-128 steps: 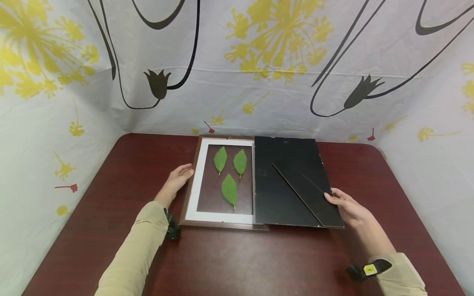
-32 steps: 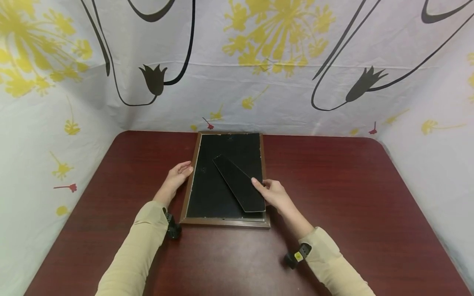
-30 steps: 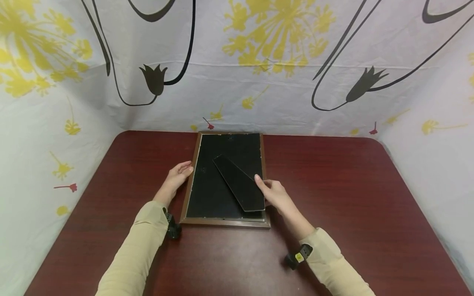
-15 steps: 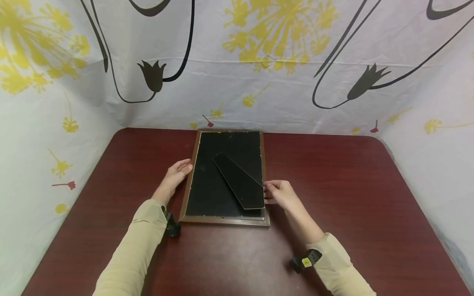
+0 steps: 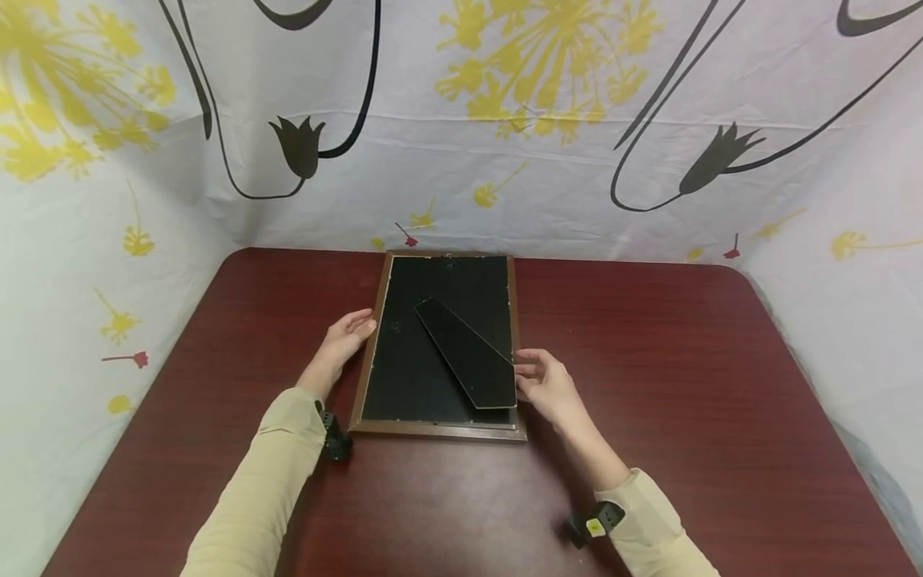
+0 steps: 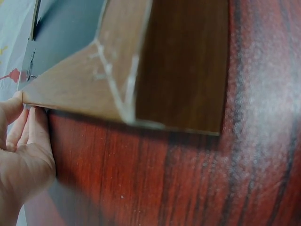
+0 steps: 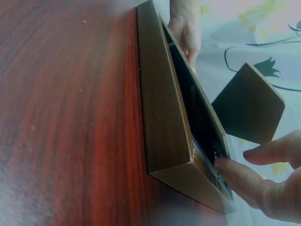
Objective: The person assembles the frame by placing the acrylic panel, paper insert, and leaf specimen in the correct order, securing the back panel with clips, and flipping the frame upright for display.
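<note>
The wooden frame (image 5: 440, 433) lies near the head view's centre, the black backing board (image 5: 404, 385) in it, right edge raised. Left of centre, your left hand (image 5: 337, 344) pinches the frame's edge; right of centre, your right hand (image 5: 546, 386), thumb spread, fingers loosely extended, touches the board.

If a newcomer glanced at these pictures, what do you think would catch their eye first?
Probably the black panel with its slanted stand leg, mid-picture in the head view; the right wrist view shows a gap between it and the brown frame. The left hand and right hand flank the frame on the red table. Next might come the big yellow flower prints on the white backdrop behind.
</note>
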`<state>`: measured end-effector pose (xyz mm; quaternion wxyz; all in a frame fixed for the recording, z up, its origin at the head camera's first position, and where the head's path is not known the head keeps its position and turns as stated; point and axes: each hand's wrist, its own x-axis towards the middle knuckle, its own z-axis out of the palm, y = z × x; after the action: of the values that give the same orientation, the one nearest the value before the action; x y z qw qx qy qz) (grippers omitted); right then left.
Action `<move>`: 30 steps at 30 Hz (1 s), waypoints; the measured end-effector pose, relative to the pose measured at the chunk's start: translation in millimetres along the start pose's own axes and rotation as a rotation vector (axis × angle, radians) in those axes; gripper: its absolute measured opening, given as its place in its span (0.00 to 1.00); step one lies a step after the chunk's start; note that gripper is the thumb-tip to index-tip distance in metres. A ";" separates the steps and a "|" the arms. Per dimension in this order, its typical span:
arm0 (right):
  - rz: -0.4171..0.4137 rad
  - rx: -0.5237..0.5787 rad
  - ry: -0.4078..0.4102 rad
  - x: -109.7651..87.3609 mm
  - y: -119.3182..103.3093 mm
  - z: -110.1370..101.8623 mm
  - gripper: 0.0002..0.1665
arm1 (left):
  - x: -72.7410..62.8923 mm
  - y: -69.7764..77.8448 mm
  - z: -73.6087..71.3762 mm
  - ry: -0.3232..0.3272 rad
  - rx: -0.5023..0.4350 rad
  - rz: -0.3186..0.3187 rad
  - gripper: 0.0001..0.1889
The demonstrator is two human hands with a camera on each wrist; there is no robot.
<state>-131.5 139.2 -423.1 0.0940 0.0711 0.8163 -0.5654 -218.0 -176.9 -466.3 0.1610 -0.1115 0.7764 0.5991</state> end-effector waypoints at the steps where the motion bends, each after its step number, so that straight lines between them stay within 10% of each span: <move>1: -0.002 -0.016 0.008 -0.7 0.6 0.7 0.23 | -0.1 -0.1 0.1 0.000 0.002 0.003 0.26; 10: -0.051 -0.158 0.058 -1.5 6.9 5.5 0.26 | -0.7 0.6 0.4 -0.002 -0.008 0.000 0.26; 18: -0.313 -0.314 0.168 6.3 14.0 7.7 0.26 | 1.0 0.1 0.1 0.000 -0.015 -0.005 0.26; 30: -0.129 -0.310 0.131 7.6 17.6 2.6 0.16 | 1.2 0.8 1.0 -0.003 -0.009 -0.003 0.26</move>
<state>-134.8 143.0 -441.8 0.0143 0.0400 0.9009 -0.4319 -219.3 -175.7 -466.3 0.1623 -0.1126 0.7734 0.6024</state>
